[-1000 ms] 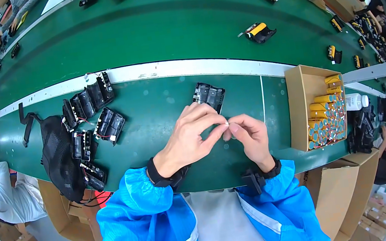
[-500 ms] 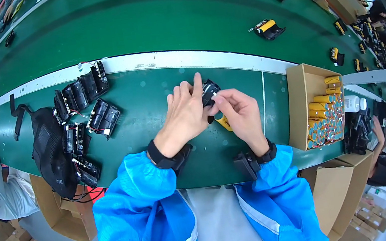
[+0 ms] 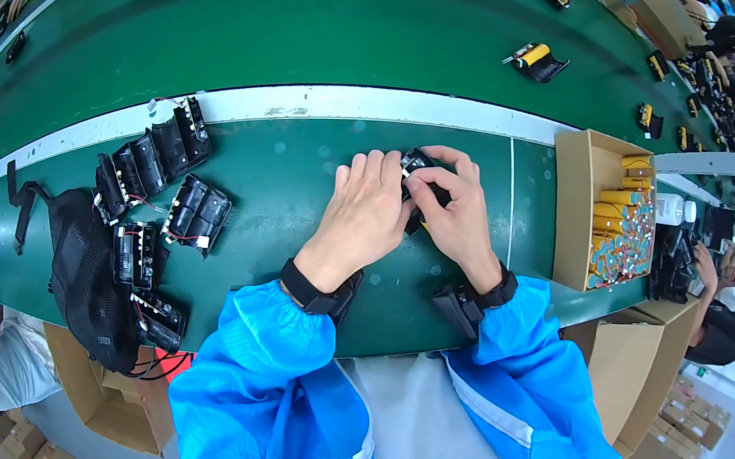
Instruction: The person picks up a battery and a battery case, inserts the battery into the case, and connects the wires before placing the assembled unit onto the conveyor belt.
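Observation:
Both hands meet over a small black plastic battery housing (image 3: 415,160) above the green bench. My left hand (image 3: 356,217) is closed on its left side, and the back of the hand hides much of it. From the right, my right hand (image 3: 456,211) grips the same housing, thumb and forefinger bent in at its near edge. A small white part shows by those fingertips; I cannot make out what it is. A bit of yellow, seemingly a cylindrical battery, peeks out between the hands. More black housings (image 3: 198,215) with thin wires lie to the left.
A cardboard box (image 3: 577,215) of yellow cylindrical batteries (image 3: 614,210) stands at the right. A black mesh bag (image 3: 90,283) lies at the left. Beyond the white rail (image 3: 299,101), housings with yellow batteries (image 3: 536,59) rest on a green surface. Other people are at both sides.
My left forefinger, which pointed up, has come down alongside the other fingers. My right fingers have curled farther around the housing. The whole view has shifted slightly.

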{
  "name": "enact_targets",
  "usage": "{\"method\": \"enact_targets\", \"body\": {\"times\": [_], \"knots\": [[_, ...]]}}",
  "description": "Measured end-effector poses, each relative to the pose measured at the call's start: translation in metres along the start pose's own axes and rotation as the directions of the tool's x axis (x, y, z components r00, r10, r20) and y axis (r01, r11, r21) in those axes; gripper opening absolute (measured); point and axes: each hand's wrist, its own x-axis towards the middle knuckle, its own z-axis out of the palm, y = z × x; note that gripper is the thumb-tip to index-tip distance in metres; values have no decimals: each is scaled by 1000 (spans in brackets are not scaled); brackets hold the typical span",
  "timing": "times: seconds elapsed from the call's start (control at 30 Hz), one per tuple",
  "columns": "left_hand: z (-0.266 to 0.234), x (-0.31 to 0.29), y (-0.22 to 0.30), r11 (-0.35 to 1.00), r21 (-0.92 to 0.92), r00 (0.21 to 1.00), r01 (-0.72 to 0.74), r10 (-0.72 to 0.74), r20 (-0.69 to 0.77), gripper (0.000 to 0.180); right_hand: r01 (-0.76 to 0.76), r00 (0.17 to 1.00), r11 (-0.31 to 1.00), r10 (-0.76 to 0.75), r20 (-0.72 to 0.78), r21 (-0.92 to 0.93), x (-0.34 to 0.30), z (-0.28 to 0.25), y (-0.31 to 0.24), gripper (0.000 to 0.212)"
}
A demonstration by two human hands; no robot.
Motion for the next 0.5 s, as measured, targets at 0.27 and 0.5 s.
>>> {"method": "enact_targets", "body": {"times": [0.27,0.5], "knots": [[5,0,-3,995,18,982,-94,96,-164,37,-103,995,993,103,12,51,-2,4,-5,10],[3,2,0,994,46,987,-96,101,-129,34,-131,991,990,132,-16,51,3,9,-12,8]]}}
